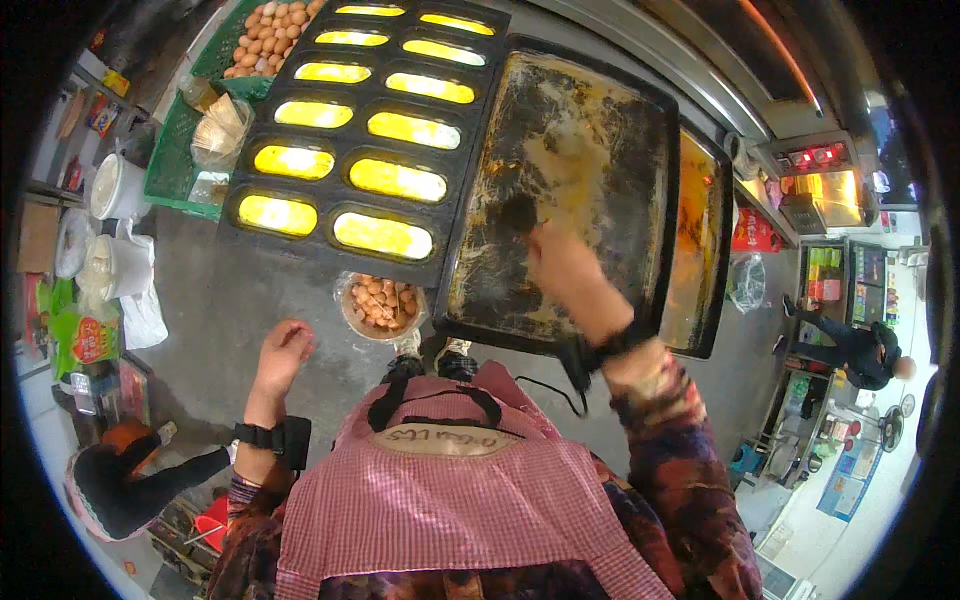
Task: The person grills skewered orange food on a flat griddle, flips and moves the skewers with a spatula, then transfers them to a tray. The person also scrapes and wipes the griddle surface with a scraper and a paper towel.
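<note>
My right hand [566, 275] is closed on a dark brush-like tool [518, 213], its head against a worn, greasy black baking tray [500, 290]. Most of the tool is hidden by the hand, so its exact kind is unclear. To the left of that tray lies a black mould pan [345, 215] with two rows of oval hollows, filled with bright yellow and pale contents. My left hand [288, 347] hangs in the air near the pan's front, fingers loosely bent and slightly apart, holding nothing. Between the hands, below the pan, stands a clear-lined bowl of eggshells [378, 305].
At the back left, a green crate [170, 160] and a heap of brown eggs [270, 38] sit beside the pan. Another browned tray [700, 250] lies right of the first. White buckets [120, 187] stand left. One person [110, 480] is lower left, another [860, 355] far right.
</note>
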`<state>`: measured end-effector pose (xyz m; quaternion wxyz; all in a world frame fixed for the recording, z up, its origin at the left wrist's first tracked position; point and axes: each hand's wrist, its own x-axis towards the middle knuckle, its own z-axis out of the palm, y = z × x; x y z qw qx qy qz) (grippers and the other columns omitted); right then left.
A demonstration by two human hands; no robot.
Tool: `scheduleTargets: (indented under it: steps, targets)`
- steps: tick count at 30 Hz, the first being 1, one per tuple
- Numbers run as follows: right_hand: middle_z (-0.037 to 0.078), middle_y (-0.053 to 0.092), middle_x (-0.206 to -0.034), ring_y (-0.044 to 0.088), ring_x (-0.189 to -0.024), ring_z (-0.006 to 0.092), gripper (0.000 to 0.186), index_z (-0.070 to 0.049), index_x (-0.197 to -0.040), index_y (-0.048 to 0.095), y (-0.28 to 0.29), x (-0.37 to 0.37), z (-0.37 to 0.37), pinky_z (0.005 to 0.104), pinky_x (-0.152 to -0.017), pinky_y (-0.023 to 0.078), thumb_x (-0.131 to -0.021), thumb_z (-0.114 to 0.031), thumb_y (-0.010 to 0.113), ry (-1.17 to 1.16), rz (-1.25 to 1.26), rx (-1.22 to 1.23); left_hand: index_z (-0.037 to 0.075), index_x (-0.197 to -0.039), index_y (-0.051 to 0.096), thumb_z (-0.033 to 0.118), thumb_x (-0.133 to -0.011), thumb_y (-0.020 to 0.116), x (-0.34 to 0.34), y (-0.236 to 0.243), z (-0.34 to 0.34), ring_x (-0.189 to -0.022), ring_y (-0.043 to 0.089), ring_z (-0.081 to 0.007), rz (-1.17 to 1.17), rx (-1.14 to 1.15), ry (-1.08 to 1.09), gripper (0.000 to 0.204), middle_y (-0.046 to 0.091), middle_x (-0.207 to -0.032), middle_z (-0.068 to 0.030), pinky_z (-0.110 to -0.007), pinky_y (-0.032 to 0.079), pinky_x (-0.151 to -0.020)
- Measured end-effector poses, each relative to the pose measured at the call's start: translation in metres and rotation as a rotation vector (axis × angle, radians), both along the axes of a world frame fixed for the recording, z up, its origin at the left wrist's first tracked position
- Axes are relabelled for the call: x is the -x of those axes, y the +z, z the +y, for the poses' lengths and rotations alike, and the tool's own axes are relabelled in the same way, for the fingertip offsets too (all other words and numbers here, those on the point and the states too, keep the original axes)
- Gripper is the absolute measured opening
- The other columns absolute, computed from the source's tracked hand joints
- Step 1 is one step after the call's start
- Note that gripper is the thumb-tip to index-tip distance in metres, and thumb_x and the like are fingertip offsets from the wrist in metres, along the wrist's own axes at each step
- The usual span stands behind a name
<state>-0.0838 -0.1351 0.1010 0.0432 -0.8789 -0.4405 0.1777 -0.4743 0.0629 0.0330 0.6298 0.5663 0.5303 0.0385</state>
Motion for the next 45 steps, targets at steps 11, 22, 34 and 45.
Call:
scheduleTargets:
  steps: [11, 22, 34, 45]
  targets:
    - [0.020, 0.065, -0.088, 0.062, -0.080, 0.0415, 0.023, -0.006, -0.101, 0.059, 0.004, 0.022, -0.008, 0.0501, -0.070, 0.050, -0.087, -0.021, 0.048, -0.007, 0.012, 0.061, 0.005, -0.098, 0.058, 0.015, -0.090, 0.057, -0.022, -0.003, -0.003, -0.075, 0.057, -0.0116, -0.006, 0.034, 0.011, 0.013, 0.060, -0.089, -0.0015, -0.025, 0.046, -0.066]
    - [0.017, 0.064, -0.090, 0.062, -0.080, 0.0385, 0.022, -0.009, -0.104, 0.059, -0.001, 0.026, -0.071, 0.0487, -0.068, 0.050, -0.087, -0.020, 0.051, -0.010, 0.113, 0.065, 0.005, -0.089, 0.059, 0.013, -0.090, 0.056, -0.040, 0.007, -0.024, -0.071, 0.053, -0.0099, -0.025, 0.047, -0.037, 0.008, 0.057, -0.081, -0.0001, -0.024, 0.044, -0.062]
    - [0.021, 0.066, -0.093, 0.063, -0.090, 0.0398, 0.024, -0.006, -0.100, 0.068, 0.022, -0.135, -0.154, 0.0445, -0.079, 0.052, -0.083, -0.017, 0.055, -0.452, -0.053, 0.035, 0.004, -0.096, 0.059, 0.012, -0.089, 0.056, -0.042, -0.008, -0.028, -0.073, 0.057, -0.0117, 0.003, 0.023, -0.093, 0.011, 0.061, -0.086, -0.0020, -0.025, 0.046, -0.064]
    - [0.022, 0.066, -0.090, 0.063, -0.090, 0.0379, 0.024, -0.004, -0.095, 0.068, 0.036, -0.165, -0.137, 0.0427, -0.079, 0.051, -0.081, -0.019, 0.055, -0.337, -0.062, -0.071, 0.005, -0.094, 0.060, 0.014, -0.088, 0.059, -0.033, -0.003, -0.043, -0.073, 0.057, -0.0123, 0.034, 0.059, 0.054, 0.011, 0.060, -0.085, -0.0021, -0.025, 0.045, -0.063]
